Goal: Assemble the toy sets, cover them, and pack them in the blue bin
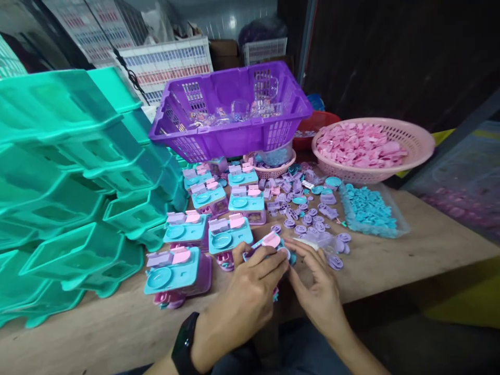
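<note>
A toy kitchen unit with a turquoise top and a pink piece on it is between my two hands, mostly covered by fingers. My left hand, with a black band at the wrist, wraps over it from the left. From the right, my right hand closes on its edge with thumb and fingertips; any small part under them is hidden. Beside my left hand stand similar finished-looking units, the nearest being one toy unit with a round basin, a lilac piece and a pink piece on top.
Stacked turquoise bins rise at the left. A purple basket stands behind the units. Loose lilac parts lie beyond my right hand, near a clear tray of turquoise parts and a pink colander of pink pieces.
</note>
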Demonstrator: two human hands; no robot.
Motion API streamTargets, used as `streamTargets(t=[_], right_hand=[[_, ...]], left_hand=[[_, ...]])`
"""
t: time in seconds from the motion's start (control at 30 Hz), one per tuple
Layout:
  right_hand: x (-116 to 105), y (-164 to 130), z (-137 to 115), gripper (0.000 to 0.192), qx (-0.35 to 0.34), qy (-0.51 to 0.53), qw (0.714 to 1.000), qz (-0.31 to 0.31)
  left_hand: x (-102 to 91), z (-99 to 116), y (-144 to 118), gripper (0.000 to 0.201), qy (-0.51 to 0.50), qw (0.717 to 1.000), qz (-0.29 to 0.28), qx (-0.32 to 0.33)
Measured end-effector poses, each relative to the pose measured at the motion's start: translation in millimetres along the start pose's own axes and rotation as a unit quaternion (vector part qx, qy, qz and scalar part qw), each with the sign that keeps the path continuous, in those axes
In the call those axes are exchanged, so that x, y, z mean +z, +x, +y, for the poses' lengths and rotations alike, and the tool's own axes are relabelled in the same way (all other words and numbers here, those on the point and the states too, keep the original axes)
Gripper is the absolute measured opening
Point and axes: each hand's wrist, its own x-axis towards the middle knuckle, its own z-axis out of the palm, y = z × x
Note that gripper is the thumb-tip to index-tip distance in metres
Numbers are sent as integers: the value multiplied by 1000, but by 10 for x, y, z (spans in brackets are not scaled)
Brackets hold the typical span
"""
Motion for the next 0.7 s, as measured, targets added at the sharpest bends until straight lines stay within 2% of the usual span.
streamTargets(t=[0.1, 0.2, 0.33, 0.53, 0.7], right_hand=[[6, 30, -11, 29, -1, -18, 1000, -3], [-5, 97, -26, 19, 9, -16, 1000, -8], [16, 112, -52, 11, 39, 11, 999, -1], [46, 29, -17, 13, 63, 14, 997, 35], [-96, 137, 54, 14, 41, 7, 999, -5]], left_hand=[[-14, -2, 15, 53, 22, 1000, -1, 4], [-29, -19, 18, 61, 37, 999, -6, 6], [-12, -53, 20, 63, 47, 999, 14, 16], [38, -16, 21, 59, 49, 999, 17, 0], [122, 61, -22, 70, 52, 997, 57, -14]])
